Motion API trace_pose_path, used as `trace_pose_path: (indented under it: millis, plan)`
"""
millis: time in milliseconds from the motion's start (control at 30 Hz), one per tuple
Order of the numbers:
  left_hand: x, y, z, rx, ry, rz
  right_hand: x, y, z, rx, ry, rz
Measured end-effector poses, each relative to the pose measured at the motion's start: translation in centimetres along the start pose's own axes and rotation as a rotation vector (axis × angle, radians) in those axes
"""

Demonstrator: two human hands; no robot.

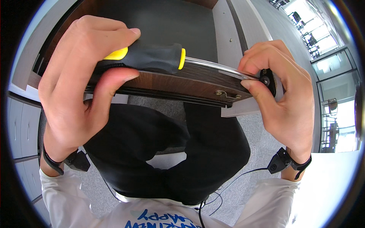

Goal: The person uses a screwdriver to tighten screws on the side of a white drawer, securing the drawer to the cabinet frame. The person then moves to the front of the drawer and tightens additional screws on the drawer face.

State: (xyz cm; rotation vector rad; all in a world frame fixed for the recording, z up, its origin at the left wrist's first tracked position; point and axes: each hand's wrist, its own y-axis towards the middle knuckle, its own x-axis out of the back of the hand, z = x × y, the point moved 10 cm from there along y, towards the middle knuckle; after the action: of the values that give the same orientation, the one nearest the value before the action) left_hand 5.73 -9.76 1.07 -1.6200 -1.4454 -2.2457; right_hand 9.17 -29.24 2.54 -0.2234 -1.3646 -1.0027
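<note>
Fingers (114,81) of the left hand (76,87) wrap tight round the black-and-yellow screwdriver handle (152,57), pressing it against the dark wooden panel (182,81) held above the lap. Its metal shaft (213,65) runs along the panel's top edge (nearly level) to the right hand (283,98), whose thumb and forefinger pinch the tip by a black fitting (266,79).

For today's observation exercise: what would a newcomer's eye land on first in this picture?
First, the screwdriver with its black and yellow handle, gripped in the left hand at upper left, its shaft running right along a dark wooden panel. Next, the right hand at the panel's right end, pinching the tip against a small black fitting. Below both hands lie the person's legs in black trousers.
</note>
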Motion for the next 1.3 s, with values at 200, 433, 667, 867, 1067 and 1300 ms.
trace_pose_path:
  millis: [200,433,667,867,1067,1300]
  plan:
    - [0.2,-0.4,-0.9,-0.101,0.043,-0.065,-0.3,-0.1,0.1,-0.021,0.014,-0.008]
    - [0.5,0.0,-0.6,0.02,-0.053,-0.075,-0.5,-0.1,0.2,-0.058,0.041,0.008]
    - [0.3,-0.5,2.1,0.236,-0.301,0.072,-1.1,-0.2,0.1,-0.089,-0.013,0.038]
    - [-0.8,-0.9,3.9,0.265,-0.507,0.142,-1.2,-0.1,0.2,-0.039,-0.018,0.022]
    - [-1.2,0.3,3.2,0.19,-0.422,0.224,-0.9,-0.1,0.1,-0.023,-0.008,0.02]
    - [-2.1,0.8,2.5,0.167,-0.242,0.311,-1.0,-0.3,-0.2,-0.044,-0.012,0.012]
